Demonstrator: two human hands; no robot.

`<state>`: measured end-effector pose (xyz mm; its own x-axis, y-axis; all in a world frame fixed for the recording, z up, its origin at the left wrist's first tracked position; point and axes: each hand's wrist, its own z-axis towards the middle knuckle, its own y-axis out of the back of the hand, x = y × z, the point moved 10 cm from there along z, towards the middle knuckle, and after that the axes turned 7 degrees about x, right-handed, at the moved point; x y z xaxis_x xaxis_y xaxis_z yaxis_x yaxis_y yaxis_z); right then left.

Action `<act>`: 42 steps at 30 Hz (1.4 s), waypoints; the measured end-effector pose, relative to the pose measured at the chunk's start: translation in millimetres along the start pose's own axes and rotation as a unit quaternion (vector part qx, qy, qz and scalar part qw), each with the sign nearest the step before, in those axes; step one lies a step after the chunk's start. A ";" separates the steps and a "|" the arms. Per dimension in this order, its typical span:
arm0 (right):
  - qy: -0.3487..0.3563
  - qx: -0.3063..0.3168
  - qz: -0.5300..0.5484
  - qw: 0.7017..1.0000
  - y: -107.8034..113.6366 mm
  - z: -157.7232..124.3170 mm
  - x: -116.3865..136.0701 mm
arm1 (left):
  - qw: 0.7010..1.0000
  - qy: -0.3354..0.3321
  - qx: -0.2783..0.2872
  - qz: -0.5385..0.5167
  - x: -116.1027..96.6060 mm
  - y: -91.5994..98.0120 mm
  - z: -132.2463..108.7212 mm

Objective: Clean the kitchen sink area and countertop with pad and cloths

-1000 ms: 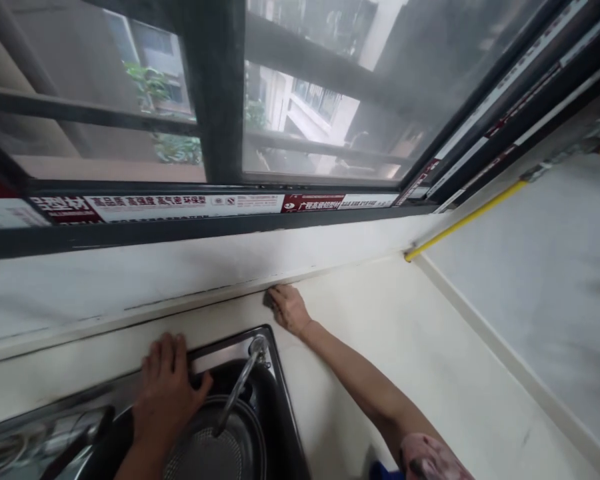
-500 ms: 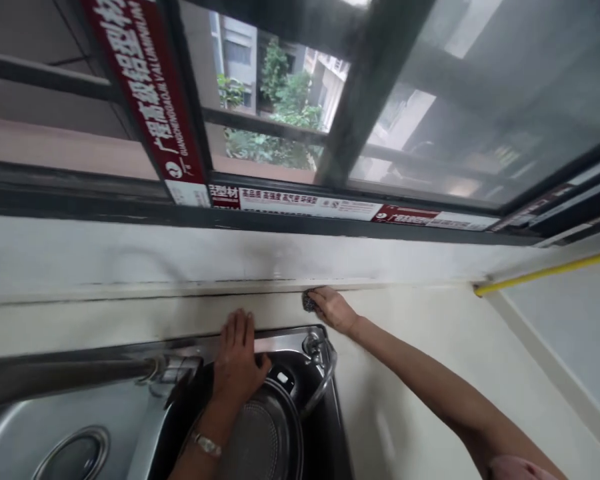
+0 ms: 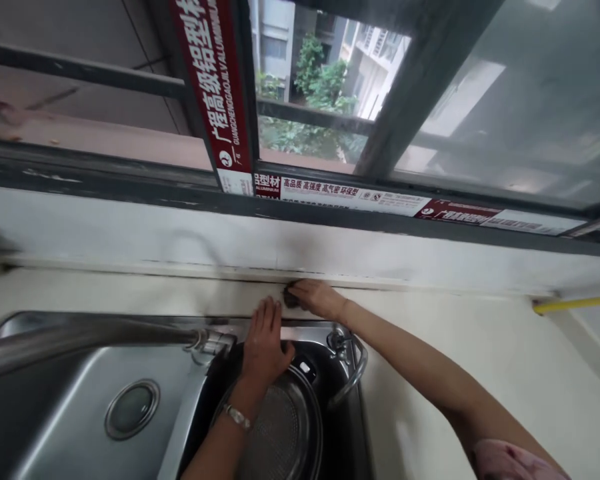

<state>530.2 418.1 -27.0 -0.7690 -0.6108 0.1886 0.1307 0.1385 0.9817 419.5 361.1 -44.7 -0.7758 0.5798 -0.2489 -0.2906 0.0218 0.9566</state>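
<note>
My right hand (image 3: 316, 298) is closed on a small dark scouring pad (image 3: 291, 297) and presses it against the dirty seam where the cream countertop (image 3: 455, 360) meets the white wall strip under the window. My left hand (image 3: 266, 340), a watch on its wrist, lies flat with fingers stretched out on the back rim of the steel sink (image 3: 145, 327), just left of the right hand. Below it a round mesh strainer (image 3: 280, 433) sits in the right basin.
A long steel faucet spout (image 3: 80, 337) reaches left across the sink. A second curved tap (image 3: 353, 367) stands at the sink's right corner. The left basin has a round drain (image 3: 131, 408). A yellow pipe (image 3: 575, 304) runs along the right wall. A dark window frame (image 3: 130, 187) is above.
My right hand has slid the pad leftward along the seam, closer to my left hand. The view has swung left, showing more of the sink and left basin.
</note>
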 end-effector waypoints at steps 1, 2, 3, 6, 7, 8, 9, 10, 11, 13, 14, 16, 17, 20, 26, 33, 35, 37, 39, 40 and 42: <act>0.002 -0.018 0.007 1.000 2.7 -11.1 -3.9 | 1.000 0.001 0.002 -0.002 0.7 0.4 -0.5; 0.001 -0.032 0.010 0.999 5.2 -23.9 -8.2 | 1.000 0.004 0.003 -0.005 1.5 0.4 -1.0; -0.004 -0.042 0.009 0.999 7.2 -37.0 -12.3 | 1.000 0.008 0.002 -0.009 2.4 0.1 -1.3; -0.044 -0.031 -0.029 0.998 8.5 -64.5 -21.8 | 1.000 0.016 -0.007 -0.025 2.9 -1.9 -2.2; -0.064 -0.017 -0.047 0.997 7.1 -66.5 -23.2 | 0.999 0.017 -0.010 -0.030 2.5 -2.6 -2.5; -0.081 -0.001 -0.062 0.995 5.3 -64.3 -23.1 | 0.999 0.018 -0.012 -0.036 2.2 -3.3 -2.8; -0.093 0.014 -0.070 0.993 3.0 -58.1 -21.2 | 0.999 0.018 -0.014 -0.041 1.9 -3.9 -3.1; -0.099 0.028 -0.071 0.992 0.6 -48.3 -17.7 | 0.999 0.018 -0.016 -0.047 1.7 -4.3 -3.4; -0.100 0.041 -0.065 0.992 -1.7 -35.8 -13.0 | 0.998 0.020 -0.017 -0.053 1.9 -4.6 -3.6; -0.089 0.064 -0.049 0.993 -4.6 -7.2 -2.1 | 0.998 0.020 -0.020 -0.061 1.8 -5.1 -3.9; -0.079 0.079 -0.045 0.993 -5.8 6.8 3.2 | 0.998 0.020 -0.020 -0.060 1.7 -5.5 -3.9; -0.057 0.114 -0.049 0.991 -7.4 29.8 11.4 | 0.998 0.022 -0.016 -0.055 1.6 -7.1 -3.8; -0.049 0.127 -0.052 0.989 -7.0 37.7 13.7 | 0.998 0.023 -0.014 -0.052 1.6 -7.5 -3.8; -0.038 0.131 -0.051 0.989 -0.2 45.8 12.6 | 0.999 0.024 -0.011 -0.044 1.7 -6.8 -4.4; -0.049 0.096 -0.016 0.994 2.0 -5.2 -9.3 | 0.998 0.018 0.007 -0.054 3.6 -3.0 -4.5; -0.237 -0.084 0.084 0.964 15.6 -113.5 -48.8 | 0.997 -0.027 0.011 -0.073 -7.1 9.4 -42.2; -0.331 -0.193 0.150 0.911 19.8 -157.9 -50.1 | 0.994 -0.076 -0.001 -0.078 -11.1 21.2 -81.5; -0.451 -0.301 0.201 0.816 10.2 -219.6 -34.5 | 0.989 -0.105 -0.020 -0.103 -2.7 35.9 -131.1; -0.551 -0.348 0.232 0.722 -16.7 -280.0 7.7 | 0.983 -0.114 -0.048 -0.136 17.2 52.4 -182.1; -0.578 -0.354 0.246 0.693 -31.9 -302.4 36.2 | 0.980 -0.103 -0.067 -0.158 31.9 60.4 -204.7; -0.584 -0.358 0.265 0.678 -54.8 -324.4 97.3 | 0.975 -0.042 -0.089 -0.201 67.9 69.6 -238.8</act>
<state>651.2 98.2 -53.8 -0.4115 0.4700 0.7809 0.5319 -0.5719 0.6245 212.9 207.6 -31.1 -0.5332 0.6187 -0.5770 -0.6591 0.1238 0.7418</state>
